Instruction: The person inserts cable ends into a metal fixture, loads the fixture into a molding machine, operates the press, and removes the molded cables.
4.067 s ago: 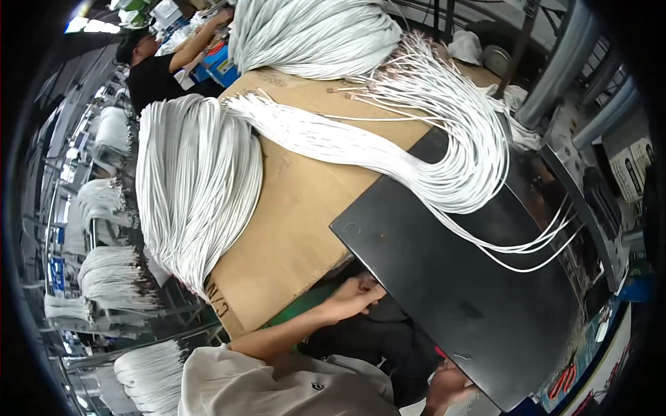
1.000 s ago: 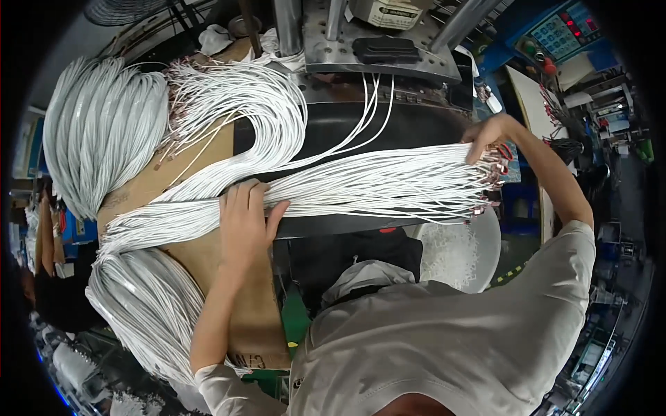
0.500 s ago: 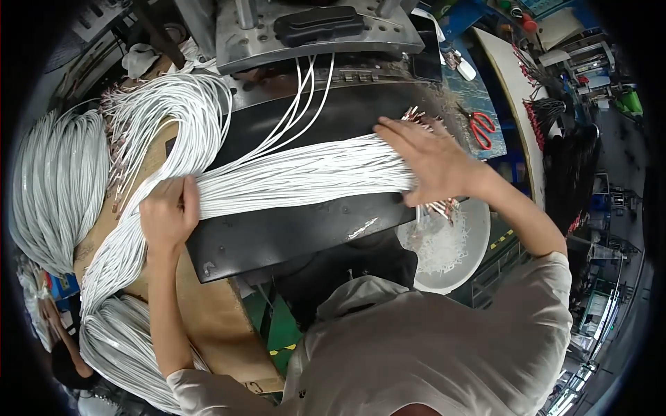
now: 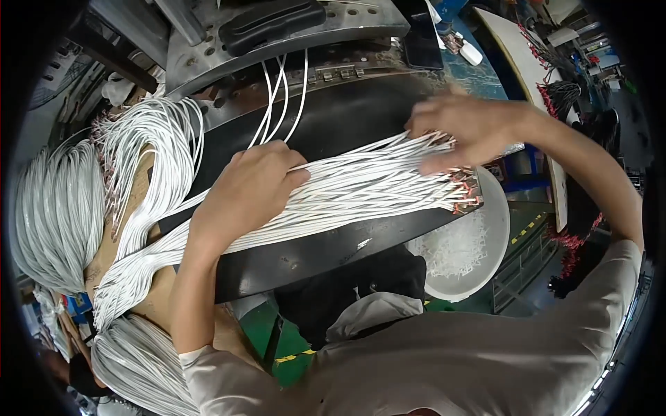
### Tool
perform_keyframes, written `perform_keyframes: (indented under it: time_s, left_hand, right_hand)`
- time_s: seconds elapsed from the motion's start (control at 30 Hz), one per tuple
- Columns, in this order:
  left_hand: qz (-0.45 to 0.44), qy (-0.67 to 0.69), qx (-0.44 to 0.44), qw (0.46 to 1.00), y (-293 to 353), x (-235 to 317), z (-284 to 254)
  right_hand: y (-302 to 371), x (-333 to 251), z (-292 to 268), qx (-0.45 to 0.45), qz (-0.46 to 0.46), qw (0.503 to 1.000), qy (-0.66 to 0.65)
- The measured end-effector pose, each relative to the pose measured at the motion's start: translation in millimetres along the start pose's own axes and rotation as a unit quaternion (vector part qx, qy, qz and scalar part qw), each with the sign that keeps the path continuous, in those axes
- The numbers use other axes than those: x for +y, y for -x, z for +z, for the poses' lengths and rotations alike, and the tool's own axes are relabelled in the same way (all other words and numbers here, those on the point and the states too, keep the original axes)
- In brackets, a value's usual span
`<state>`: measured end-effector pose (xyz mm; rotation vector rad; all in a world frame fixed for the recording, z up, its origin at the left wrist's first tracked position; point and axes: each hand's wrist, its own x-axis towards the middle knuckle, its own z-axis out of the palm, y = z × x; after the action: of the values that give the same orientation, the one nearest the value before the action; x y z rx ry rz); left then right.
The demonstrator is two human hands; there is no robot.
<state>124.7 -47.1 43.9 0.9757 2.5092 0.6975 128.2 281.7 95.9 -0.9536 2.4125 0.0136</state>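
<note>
A bundle of white cables [image 4: 333,201] lies spread across a black work surface [image 4: 277,274], with stripped ends and bits of red at its right end. My left hand [image 4: 246,191] rests over the middle of the bundle, its fingers curled round the cables at the far side. Over the right end is my right hand [image 4: 465,128], blurred by motion, thumb and fingers apart above the cable ends. Several single white cables [image 4: 277,97] run from the bundle up under a metal machine plate [image 4: 347,24].
Left stand coils of grey-white cable [image 4: 59,215] and a looped white bundle [image 4: 163,132] on brown board. A pale bowl [image 4: 496,243] of clear offcuts sits below the surface's right end. A dark phone-like slab [image 4: 423,41] lies at the back. Red-ended dark cables [image 4: 558,97] hang at right.
My left hand has moved right along the bundle, to its middle. My right hand has shifted off the strands toward their ends, now fanned out. The red scissors are out of sight.
</note>
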Motion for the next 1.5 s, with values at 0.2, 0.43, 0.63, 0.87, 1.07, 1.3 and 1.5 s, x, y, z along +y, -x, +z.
perform_keyframes:
  time_s: [0.2, 0.43, 0.63, 0.87, 1.07, 1.3, 1.5]
  left_hand:
    - [0.030, 0.048, 0.289, 0.956, 3.1, 5.6, 12.7]
    - [0.141, -0.007, 0.364, 0.920, -2.9, -5.3, 29.8]
    - [0.037, 0.325, 0.386, 0.862, 4.5, -8.4, 20.4]
    - [-0.007, 0.539, -0.097, 0.837, -23.1, 8.6, -29.2]
    - [0.004, 0.617, -0.063, 0.785, -92.4, 79.0, 32.4]
    - [-0.078, 0.576, -0.009, 0.814, -52.0, 36.7, 23.7]
    - [-0.096, 0.630, 0.059, 0.768, -37.8, 31.6, 29.8]
  right_hand:
    - [-66.2, -31.8, -18.7, 0.083, -0.006, 0.956, -0.280]
    - [-56.7, 6.8, -14.8, 0.000, 0.094, 0.987, -0.131]
    - [-66.2, -23.3, -6.0, 0.148, -0.043, 0.928, -0.339]
    - [17.0, 63.1, 2.6, 0.144, -0.018, 0.827, -0.543]
    - [-46.6, 37.5, 13.8, 0.226, -0.082, 0.741, -0.627]
    - [-103.3, 24.8, 30.4, 0.342, 0.198, 0.919, -0.002]
    - [-102.1, -8.7, 51.7, 0.390, 0.172, 0.904, -0.007]
